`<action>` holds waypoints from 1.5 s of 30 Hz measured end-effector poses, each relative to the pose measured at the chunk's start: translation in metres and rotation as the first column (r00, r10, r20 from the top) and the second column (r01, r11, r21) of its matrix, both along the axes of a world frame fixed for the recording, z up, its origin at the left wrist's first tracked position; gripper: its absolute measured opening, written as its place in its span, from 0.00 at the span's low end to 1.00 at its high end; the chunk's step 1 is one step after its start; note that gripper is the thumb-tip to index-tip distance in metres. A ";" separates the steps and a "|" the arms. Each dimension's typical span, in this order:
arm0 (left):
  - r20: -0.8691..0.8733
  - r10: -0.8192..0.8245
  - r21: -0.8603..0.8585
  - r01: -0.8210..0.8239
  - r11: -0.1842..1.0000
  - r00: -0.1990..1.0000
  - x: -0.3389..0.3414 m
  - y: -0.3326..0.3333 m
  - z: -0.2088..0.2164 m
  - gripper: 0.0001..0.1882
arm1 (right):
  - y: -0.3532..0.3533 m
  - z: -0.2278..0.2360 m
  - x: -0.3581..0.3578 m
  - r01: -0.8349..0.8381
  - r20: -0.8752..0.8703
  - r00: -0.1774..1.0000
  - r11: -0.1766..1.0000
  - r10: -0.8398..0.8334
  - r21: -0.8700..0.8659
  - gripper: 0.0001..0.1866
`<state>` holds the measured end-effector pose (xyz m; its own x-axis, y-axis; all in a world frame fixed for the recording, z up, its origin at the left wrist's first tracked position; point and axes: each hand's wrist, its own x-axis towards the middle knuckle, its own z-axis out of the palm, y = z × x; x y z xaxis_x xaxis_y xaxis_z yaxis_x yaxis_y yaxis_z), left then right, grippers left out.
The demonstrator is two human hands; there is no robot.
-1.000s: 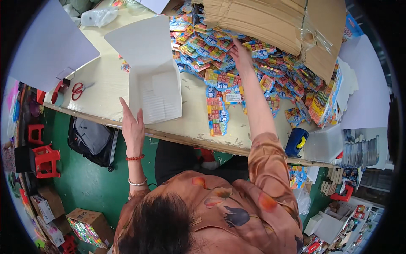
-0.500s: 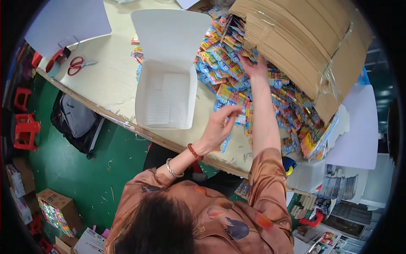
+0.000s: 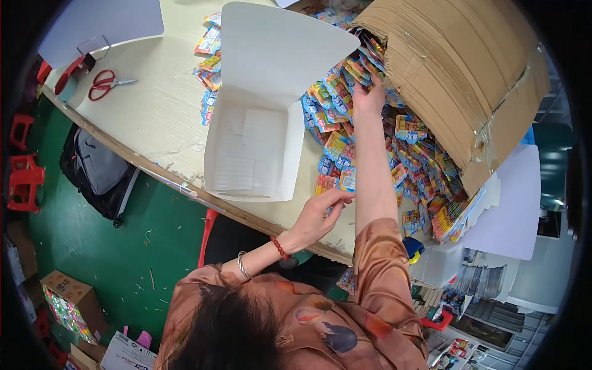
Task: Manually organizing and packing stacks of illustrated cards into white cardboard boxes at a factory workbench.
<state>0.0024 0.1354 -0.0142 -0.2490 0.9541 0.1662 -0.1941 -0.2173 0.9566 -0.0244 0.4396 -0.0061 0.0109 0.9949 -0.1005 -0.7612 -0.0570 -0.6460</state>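
Observation:
My right hand (image 3: 370, 100) reaches into a heap of small flat packets (image 3: 336, 92), blue, yellow and red, at the mouth of a big cardboard carton (image 3: 450, 68). Its thumb and fingers close on some packets; the fingertips are partly hidden among them. Nearer the table's front edge, my left hand (image 3: 316, 217) hovers beside my right forearm, index finger and thumb apart, with nothing visible between them. Its fingertips are close to a few packets lying at the heap's near end. To the left of the heap stands a white box (image 3: 250, 154), lid raised, with nothing but its bare bottom showing.
Red-handled scissors (image 3: 105, 84) and a tape dispenser (image 3: 71, 80) lie at the table's left. More packets (image 3: 209, 71) sit behind the white box. Below the table edge are a grey and black bag (image 3: 98, 169), red stools (image 3: 26, 182) and a carton of colourful goods (image 3: 74, 302).
My right hand has moved farther into the heap, toward the carton mouth, and its fingers have closed. My left hand is slightly lower in the picture. The view has shifted a little.

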 end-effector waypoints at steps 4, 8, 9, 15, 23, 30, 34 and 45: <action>0.025 0.062 0.020 -0.063 0.998 0.998 -0.002 -0.004 -0.002 0.13 | -0.014 0.007 -0.024 0.152 0.110 0.984 0.984 -0.142 -0.088 0.26; 0.092 -0.036 -0.088 0.044 0.995 0.995 -0.015 -0.008 -0.005 0.13 | -0.009 0.010 -0.012 0.198 0.109 0.976 0.975 -0.187 -0.103 0.30; 0.101 -0.047 -0.109 0.058 0.992 0.994 -0.017 -0.007 -0.005 0.13 | -0.001 0.009 -0.006 0.113 0.054 0.992 0.993 -0.111 -0.033 0.28; 0.011 0.097 0.000 -0.097 0.995 0.995 -0.022 -0.005 -0.013 0.12 | -0.017 0.007 -0.023 -0.152 0.003 0.988 0.956 0.156 0.250 0.22; 0.015 0.023 -0.167 -0.020 0.986 1.000 -0.030 -0.015 -0.016 0.12 | 0.039 -0.045 -0.024 0.167 0.591 0.731 0.929 -0.341 0.329 0.18; -0.003 -0.020 -0.093 0.019 0.996 1.000 -0.019 -0.012 -0.010 0.12 | 0.014 -0.002 -0.028 0.440 0.265 0.857 0.895 -0.442 0.068 0.29; 0.029 -0.031 -0.152 0.035 0.988 0.999 -0.020 -0.016 -0.012 0.12 | 0.008 0.016 -0.042 0.480 0.362 0.849 0.849 -0.385 -0.222 0.33; 0.103 0.079 -0.145 -0.063 0.987 0.992 -0.014 -0.017 -0.025 0.13 | 0.002 0.013 0.000 0.284 0.337 0.928 0.886 -0.158 -0.367 0.11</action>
